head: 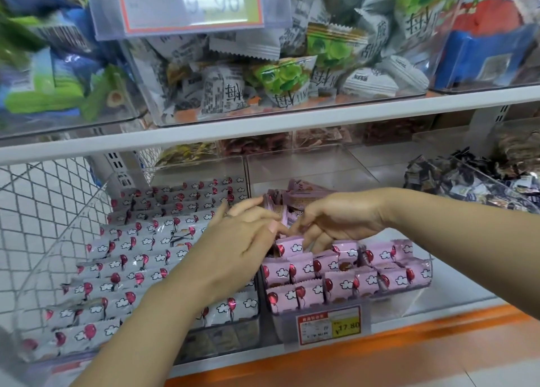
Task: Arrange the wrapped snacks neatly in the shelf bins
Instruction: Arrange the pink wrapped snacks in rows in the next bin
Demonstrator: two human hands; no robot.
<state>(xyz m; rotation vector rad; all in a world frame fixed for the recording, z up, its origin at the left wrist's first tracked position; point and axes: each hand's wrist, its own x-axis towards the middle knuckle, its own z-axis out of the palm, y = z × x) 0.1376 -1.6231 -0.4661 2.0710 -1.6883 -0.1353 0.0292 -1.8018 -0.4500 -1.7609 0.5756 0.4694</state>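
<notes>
Pink wrapped snacks [347, 278] with balloon and cloud prints stand in rows at the front of a clear middle bin [391, 299]. More pink packets [304, 192] lie loose behind them. My left hand [242, 240] reaches over from the left with fairly straight fingers touching the upright pink packets at the bin's left side. Facing it over the rows, my right hand [336, 217] has relaxed fingers pointing down onto the packets. Whether either hand pinches a packet is hidden. White packets [140, 258] of the same print fill the left bin [222, 340] in neat rows.
A price tag [328, 324] hangs on the middle bin's front. A bin of dark wrapped candies [467, 179] stands at the right. The upper shelf [263, 120] carries bins of green and white packets [280, 77]. A wire mesh panel [38, 205] closes the left side.
</notes>
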